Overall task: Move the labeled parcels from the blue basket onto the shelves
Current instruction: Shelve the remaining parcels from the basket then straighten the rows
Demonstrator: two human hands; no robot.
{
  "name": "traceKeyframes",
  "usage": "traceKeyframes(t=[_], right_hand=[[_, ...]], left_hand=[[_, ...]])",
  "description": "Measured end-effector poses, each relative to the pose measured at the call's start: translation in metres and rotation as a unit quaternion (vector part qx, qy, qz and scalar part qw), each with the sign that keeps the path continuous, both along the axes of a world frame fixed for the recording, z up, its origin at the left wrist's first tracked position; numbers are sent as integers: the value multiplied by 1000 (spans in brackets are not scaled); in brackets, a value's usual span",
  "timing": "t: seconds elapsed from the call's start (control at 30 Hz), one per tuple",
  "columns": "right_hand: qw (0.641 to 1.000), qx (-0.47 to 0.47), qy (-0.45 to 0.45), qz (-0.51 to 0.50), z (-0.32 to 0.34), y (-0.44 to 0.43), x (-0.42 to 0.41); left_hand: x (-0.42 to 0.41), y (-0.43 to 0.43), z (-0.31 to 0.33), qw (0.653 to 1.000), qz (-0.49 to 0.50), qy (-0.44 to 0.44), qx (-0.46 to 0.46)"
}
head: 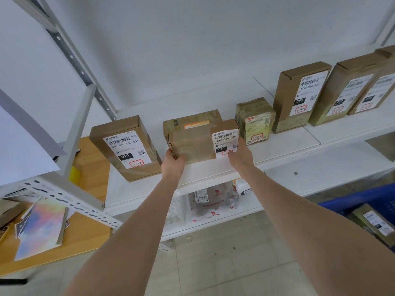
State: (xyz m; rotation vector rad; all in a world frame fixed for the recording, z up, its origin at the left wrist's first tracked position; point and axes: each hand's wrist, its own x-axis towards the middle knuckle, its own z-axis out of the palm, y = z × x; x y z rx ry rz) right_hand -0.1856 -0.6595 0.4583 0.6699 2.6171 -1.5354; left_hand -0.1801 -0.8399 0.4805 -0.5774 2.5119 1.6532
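A brown cardboard parcel (192,144) with a white "060" label stands on its long edge on the white shelf (284,144). My left hand (174,160) grips its lower left corner and my right hand (240,155) grips its lower right corner over the label. Right behind it stands a taped brown parcel (192,119) with an orange sticker. At the lower right, the blue basket (359,199) holds a brown labeled parcel (376,223).
Along the same shelf stand a "010" box (126,148) at left, a small taped box (255,120), and taller boxes (299,97) at right. The lower shelf holds plastic mailer bags (211,201). A grey metal rack upright (70,52) and a wooden table (89,189) are at left.
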Motion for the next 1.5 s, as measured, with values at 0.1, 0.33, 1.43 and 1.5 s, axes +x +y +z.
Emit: traceKeyframes(t=[0.1, 0.33, 1.43, 1.5], right_hand=[[1000, 4, -8, -6, -6, -1, -1], [1000, 8, -10, -6, -8, 0, 0], [984, -12, -38, -173, 9, 341, 264], [981, -12, -53, -184, 3, 391, 291]], left_hand=[[-1, 0, -2, 1000, 1, 4, -14], [2, -4, -3, 999, 1, -3, -35], [183, 414, -4, 917, -362, 9, -170], [207, 469, -13, 903, -394, 5, -171]])
